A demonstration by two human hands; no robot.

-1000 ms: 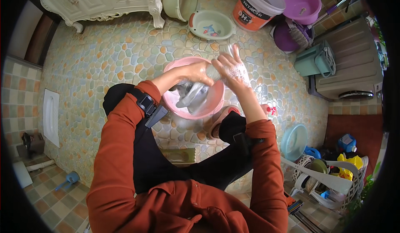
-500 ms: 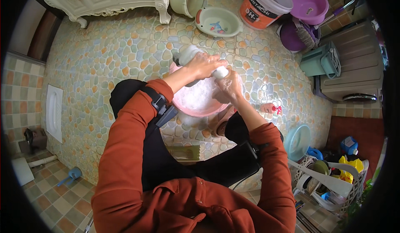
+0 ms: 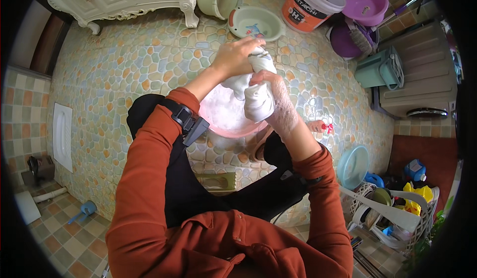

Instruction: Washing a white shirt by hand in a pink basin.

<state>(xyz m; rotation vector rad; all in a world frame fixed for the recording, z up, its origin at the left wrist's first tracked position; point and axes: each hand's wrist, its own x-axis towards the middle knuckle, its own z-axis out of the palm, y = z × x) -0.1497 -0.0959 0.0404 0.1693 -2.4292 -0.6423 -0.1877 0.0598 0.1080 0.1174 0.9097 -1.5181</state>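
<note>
A bunched white cloth [image 3: 259,103] with a few dark marks near its upper end is held up over a pink basin [image 3: 243,132]. Around the upper part of it, my left hand [image 3: 234,59] is closed. Lower down and to the right, my right hand [image 3: 269,82] grips the same cloth, with suds on the wrist. Part of the cloth hangs between the hands. White foam [image 3: 218,106] covers the water in the basin. The fingertips of both hands are partly hidden by the cloth.
A pale green basin [image 3: 271,25] and an orange-and-white bucket [image 3: 304,14] stand beyond my hands. A red-capped bottle [image 3: 316,126] lies right of the pink basin. Farther right are a light blue basin [image 3: 353,167] and a filled white basket [image 3: 415,240].
Both hands have lifted the white cloth higher above the basin. My left hand moved up and slightly left; the cloth now stands nearly upright between the hands, its lower end turned toward me.
</note>
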